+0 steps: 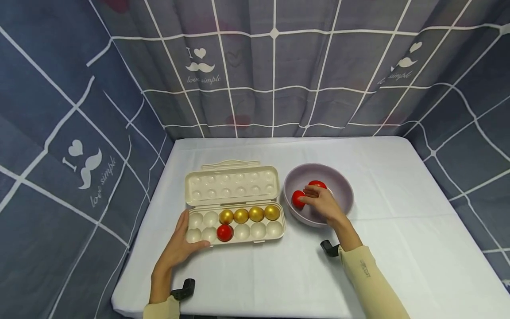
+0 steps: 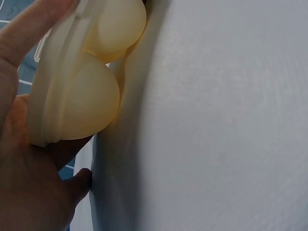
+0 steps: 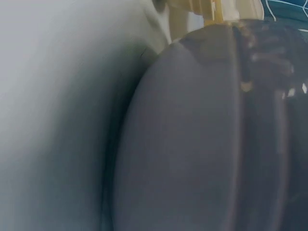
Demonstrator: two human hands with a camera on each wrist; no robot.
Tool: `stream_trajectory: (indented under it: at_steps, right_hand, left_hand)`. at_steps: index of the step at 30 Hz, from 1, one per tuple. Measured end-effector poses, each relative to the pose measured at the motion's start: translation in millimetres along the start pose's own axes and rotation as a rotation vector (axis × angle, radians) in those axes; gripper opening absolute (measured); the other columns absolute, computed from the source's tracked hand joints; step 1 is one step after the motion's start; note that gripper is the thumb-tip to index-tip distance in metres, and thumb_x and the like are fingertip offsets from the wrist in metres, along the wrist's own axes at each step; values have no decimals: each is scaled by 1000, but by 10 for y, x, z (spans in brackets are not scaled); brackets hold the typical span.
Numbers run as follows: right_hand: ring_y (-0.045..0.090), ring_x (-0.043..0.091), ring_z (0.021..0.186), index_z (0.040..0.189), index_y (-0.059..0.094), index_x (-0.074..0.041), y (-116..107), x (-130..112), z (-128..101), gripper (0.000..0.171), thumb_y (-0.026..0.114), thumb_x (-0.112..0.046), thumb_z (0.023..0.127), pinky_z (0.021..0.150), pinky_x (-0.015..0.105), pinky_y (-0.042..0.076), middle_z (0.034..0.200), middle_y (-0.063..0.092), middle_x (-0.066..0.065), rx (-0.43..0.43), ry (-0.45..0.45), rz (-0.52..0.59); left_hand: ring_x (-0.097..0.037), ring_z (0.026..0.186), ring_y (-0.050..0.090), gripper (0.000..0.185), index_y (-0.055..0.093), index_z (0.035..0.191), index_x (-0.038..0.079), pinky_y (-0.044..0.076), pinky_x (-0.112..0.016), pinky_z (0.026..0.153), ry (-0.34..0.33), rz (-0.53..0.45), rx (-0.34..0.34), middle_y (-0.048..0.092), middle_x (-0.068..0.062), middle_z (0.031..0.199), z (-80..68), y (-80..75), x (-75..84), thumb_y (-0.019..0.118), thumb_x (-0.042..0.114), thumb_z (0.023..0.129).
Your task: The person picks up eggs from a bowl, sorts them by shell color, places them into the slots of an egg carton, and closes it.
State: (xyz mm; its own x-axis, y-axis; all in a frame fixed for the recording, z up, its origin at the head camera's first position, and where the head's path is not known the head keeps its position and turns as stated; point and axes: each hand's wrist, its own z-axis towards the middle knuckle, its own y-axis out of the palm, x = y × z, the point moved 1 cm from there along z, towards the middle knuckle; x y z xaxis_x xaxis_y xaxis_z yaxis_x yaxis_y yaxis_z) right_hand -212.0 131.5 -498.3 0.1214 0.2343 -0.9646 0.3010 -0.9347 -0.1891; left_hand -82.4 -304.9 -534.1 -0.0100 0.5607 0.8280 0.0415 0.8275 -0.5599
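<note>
Carton beside bowl, touching.

Under your left hand: egg tray, smooth cream plastic, slight sheen. In it, gold eggs with metallic gloss and one glossy red egg. At your right hand: bowl, matt lilac, smooth. Tablecloth: white, matt, finely textured.

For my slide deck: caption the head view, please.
Left hand steadies an open egg tray while right hand reaches red eggs in a bowl.
</note>
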Motion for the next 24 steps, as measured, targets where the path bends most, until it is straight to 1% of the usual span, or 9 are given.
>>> stream_trajectory:
  at_steps: [5,9,12,16,19,21,24]
  right_hand:
    - [47,36,130,140,46,10,-17,30,13,56,68,-9,92,107,45,35,141,49,24,-71,15,-2]
    - [50,35,126,139,49,7,1,27,17,55,69,-11,91,104,41,39,138,54,22,-147,9,-38]
    - [53,34,124,138,51,7,15,17,19,54,70,-10,90,100,37,43,133,58,21,-194,2,-53]
    - [54,35,121,135,54,8,21,16,22,52,71,-7,88,96,36,46,129,60,21,-229,-14,-92]
    - [54,35,120,133,55,8,17,18,21,50,71,-8,88,95,35,47,128,61,20,-239,-27,-122]
    - [54,36,121,133,54,10,18,-30,-11,50,70,-6,89,95,36,47,128,61,22,-244,-35,-128]
    - [54,37,121,132,54,12,14,-26,-18,49,69,-5,89,95,35,47,127,60,23,-242,-37,-125]
  left_hand:
    - [-39,146,7,127,-1,156,-1,13,-63,111,-6,-6,-6,1,-17,163,-2,-1,18,89,27,72]
    - [-40,146,7,127,0,156,-4,13,-62,111,-4,2,-1,2,-19,162,-13,1,32,90,27,71]
    - [-40,146,7,127,0,156,-3,13,-62,111,-8,7,4,2,-19,162,-20,2,34,90,27,71]
    - [-40,146,8,127,0,156,-1,13,-64,111,-12,8,3,2,-18,163,-17,-4,32,90,28,71]
    - [-40,146,8,127,0,156,-2,14,-63,111,-10,5,3,2,-18,162,-17,-8,30,90,27,71]
    - [-40,146,8,127,0,156,-2,14,-63,111,-9,5,3,3,-18,162,-16,-10,30,90,26,72]
    - [-39,146,8,126,0,156,-1,13,-64,111,-9,8,1,2,-18,162,-18,-4,28,89,27,72]
